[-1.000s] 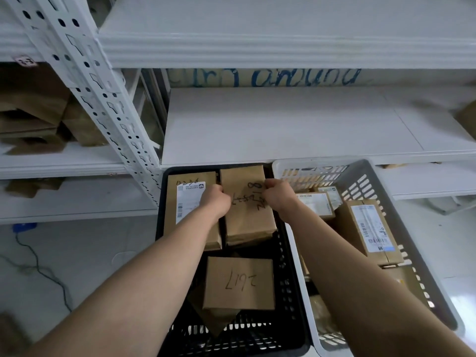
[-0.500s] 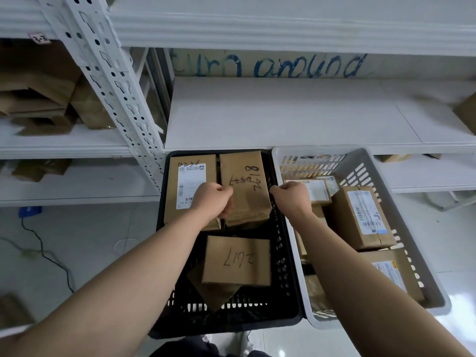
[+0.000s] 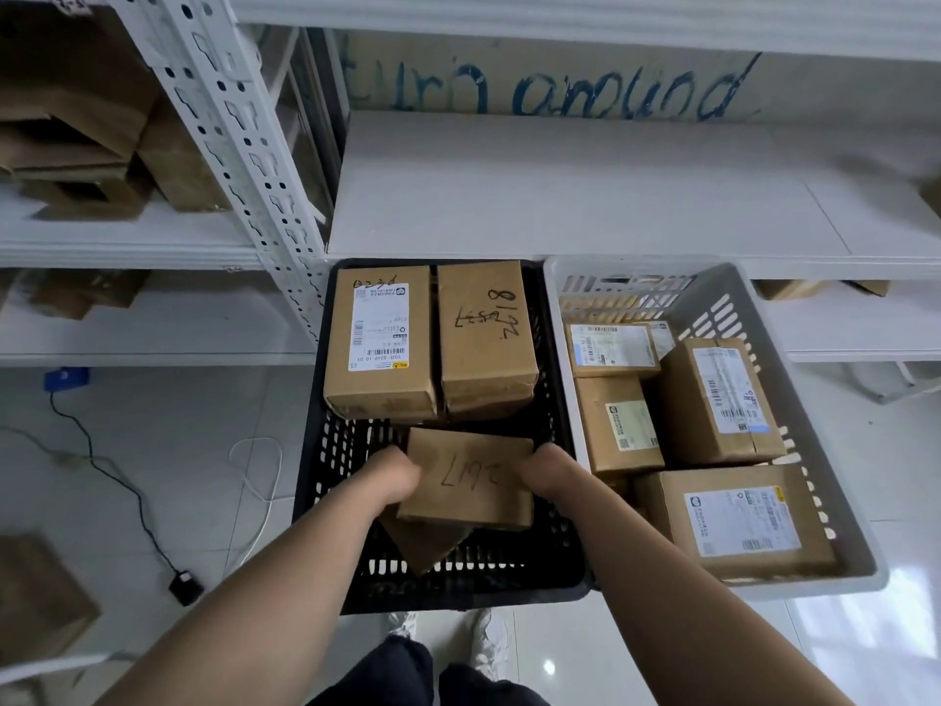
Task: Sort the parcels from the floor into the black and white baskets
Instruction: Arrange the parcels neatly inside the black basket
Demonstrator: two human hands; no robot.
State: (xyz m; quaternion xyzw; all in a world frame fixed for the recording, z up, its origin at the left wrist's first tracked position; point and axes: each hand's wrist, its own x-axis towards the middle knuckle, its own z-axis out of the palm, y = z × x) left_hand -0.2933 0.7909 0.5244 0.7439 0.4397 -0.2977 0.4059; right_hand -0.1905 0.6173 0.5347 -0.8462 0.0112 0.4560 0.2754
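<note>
the left hand [image 3: 394,481] and right hand [image 3: 547,476] grip the left and right edges of a small parcel [image 3: 468,481], fingers curled round it. the parcel sits in the near half of the black basket [image 3: 315,481], on top of a tilted parcel [image 3: 422,545]. farther in, two bigger parcels [image 3: 379,343] lie side by side. the white basket [image 3: 636,298] touches on the right, holding labelled parcels [image 3: 733,517]. a white shelf [image 3: 560,196] lies beyond.
</note>
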